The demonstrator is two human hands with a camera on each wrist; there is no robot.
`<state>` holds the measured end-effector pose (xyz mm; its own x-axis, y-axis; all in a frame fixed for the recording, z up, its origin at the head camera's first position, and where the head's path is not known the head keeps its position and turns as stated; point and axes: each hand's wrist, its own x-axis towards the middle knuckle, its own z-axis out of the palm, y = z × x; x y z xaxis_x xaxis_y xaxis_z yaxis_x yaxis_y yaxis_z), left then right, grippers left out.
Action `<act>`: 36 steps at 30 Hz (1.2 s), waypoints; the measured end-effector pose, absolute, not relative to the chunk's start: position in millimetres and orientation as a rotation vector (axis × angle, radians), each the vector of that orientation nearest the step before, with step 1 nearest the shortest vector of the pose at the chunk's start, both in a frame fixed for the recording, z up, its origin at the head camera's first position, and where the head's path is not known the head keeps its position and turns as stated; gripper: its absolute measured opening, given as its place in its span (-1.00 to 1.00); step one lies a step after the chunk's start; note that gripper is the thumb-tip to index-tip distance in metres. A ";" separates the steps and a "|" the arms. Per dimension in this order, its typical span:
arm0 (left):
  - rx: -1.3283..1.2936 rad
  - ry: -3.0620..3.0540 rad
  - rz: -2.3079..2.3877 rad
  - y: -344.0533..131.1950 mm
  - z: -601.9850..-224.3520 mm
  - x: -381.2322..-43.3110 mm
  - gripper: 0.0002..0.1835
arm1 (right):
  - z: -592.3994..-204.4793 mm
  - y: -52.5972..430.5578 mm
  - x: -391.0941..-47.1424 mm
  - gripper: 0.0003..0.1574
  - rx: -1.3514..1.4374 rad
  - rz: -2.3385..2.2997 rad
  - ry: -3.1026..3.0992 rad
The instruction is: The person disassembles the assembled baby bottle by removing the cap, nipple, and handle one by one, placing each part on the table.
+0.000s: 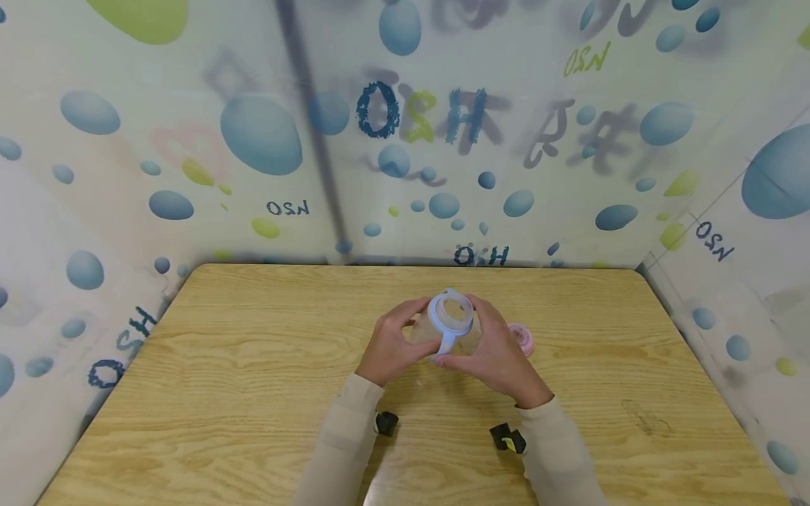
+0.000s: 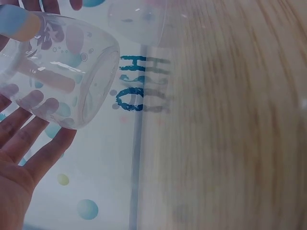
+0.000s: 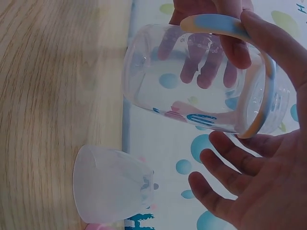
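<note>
A clear baby bottle (image 3: 192,81) is held above the table between both hands, its open mouth toward the head camera. Around its neck sits a blue-and-peach handle ring (image 1: 446,343), with handles sticking out at the sides. My left hand (image 1: 394,344) grips the bottle from the left; in the left wrist view its fingers (image 2: 36,139) curve along the clear wall. On the other side, my right hand (image 1: 503,358) holds the handle ring at the neck between thumb and fingers, its other fingers spread beside the bottle.
A translucent dome-shaped cap (image 3: 112,187) stands on the wooden table (image 1: 266,365), beyond the bottle. A pink ring-shaped piece (image 1: 522,339) lies just right of my right hand. Printed walls (image 1: 405,197) enclose the table's back and sides.
</note>
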<state>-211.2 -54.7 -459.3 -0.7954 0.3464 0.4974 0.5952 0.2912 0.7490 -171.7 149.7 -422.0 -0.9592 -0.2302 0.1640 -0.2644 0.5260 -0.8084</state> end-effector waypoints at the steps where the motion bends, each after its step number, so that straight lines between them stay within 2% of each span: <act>1: -0.867 -2.319 -1.511 -54.8 -459.5 -211.3 -0.34 | -422.0 149.7 -171.7 0.37 0.439 1.446 -2.710; 22: -0.871 -2.310 -1.557 -53.7 -459.2 -212.0 -0.32 | -419.8 153.9 -172.0 0.27 0.453 1.484 -2.627; 36: -0.840 -2.315 -1.542 -53.5 -457.2 -210.9 -0.28 | -412.1 158.2 -169.4 0.30 0.420 1.412 -2.626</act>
